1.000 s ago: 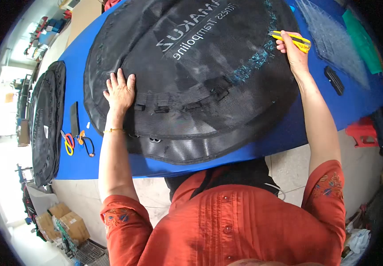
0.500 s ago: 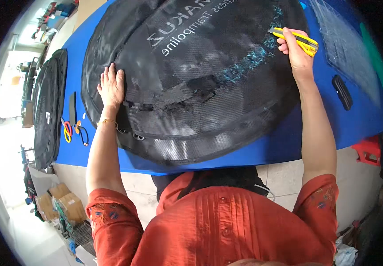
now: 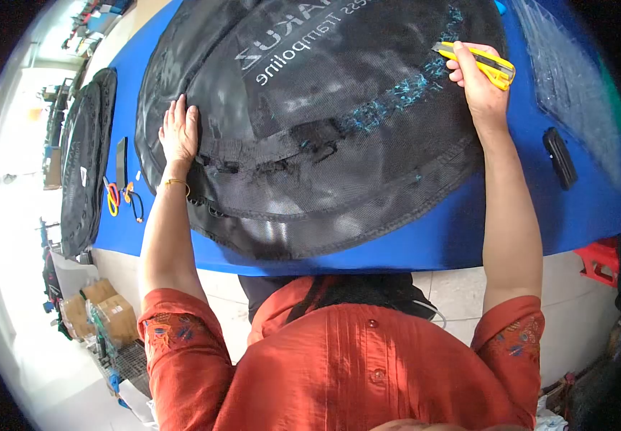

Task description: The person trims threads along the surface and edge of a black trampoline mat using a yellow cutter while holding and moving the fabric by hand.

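A large round black mesh trampoline mat (image 3: 368, 179) lies on the blue table, its white lettering reversed. Across it runs a frayed black strip (image 3: 260, 147), which continues to the upper right as a band of loose teal threads (image 3: 389, 100). My left hand (image 3: 180, 133) rests flat on the mat's left part, fingers stretched out. In my right hand (image 3: 479, 75) is a yellow utility knife (image 3: 492, 68), its tip pointing left at the upper end of the teal threads. Whether the tip touches the mat I cannot tell.
Left on the blue table (image 3: 368, 264) are scissors (image 3: 113, 197) with red and yellow handles, a dark flat strip (image 3: 122, 162) and another folded black mat (image 3: 84, 165). A black oblong object (image 3: 559, 158) and clear plastic sheeting (image 3: 569, 79) lie right. Cardboard boxes (image 3: 113, 316) stand on the floor.
The view has shifted slightly, so the mat and table items sit a little differently in frame. Both hands keep nearly the same pose, the right one still holding the knife.
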{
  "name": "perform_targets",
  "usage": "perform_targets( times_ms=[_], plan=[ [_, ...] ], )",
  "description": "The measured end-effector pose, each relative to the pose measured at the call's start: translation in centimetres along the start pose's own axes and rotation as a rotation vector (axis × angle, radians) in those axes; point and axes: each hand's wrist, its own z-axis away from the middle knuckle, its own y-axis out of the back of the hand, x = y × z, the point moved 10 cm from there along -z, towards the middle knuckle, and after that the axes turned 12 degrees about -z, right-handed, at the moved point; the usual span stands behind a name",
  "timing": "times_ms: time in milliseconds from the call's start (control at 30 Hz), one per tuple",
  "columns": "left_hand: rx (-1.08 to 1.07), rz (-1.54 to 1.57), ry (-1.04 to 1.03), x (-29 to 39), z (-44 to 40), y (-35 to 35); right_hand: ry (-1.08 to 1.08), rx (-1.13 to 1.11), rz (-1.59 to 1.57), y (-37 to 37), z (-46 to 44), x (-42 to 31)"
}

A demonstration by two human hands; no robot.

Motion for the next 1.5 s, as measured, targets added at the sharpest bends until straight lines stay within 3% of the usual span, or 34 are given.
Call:
perform_targets(
  times_ms=[1333,1500],
  plan=[
    [0.004,-0.017,-0.002,0.6,0.3,0.5,-0.113,-0.007,0.095,0.4,-0.4,0.3],
    [-0.082,-0.026,0.035,1.1,-0.5,2.0,-0.086,-0.025,0.054,0.2,-0.4,0.1]
  ],
)
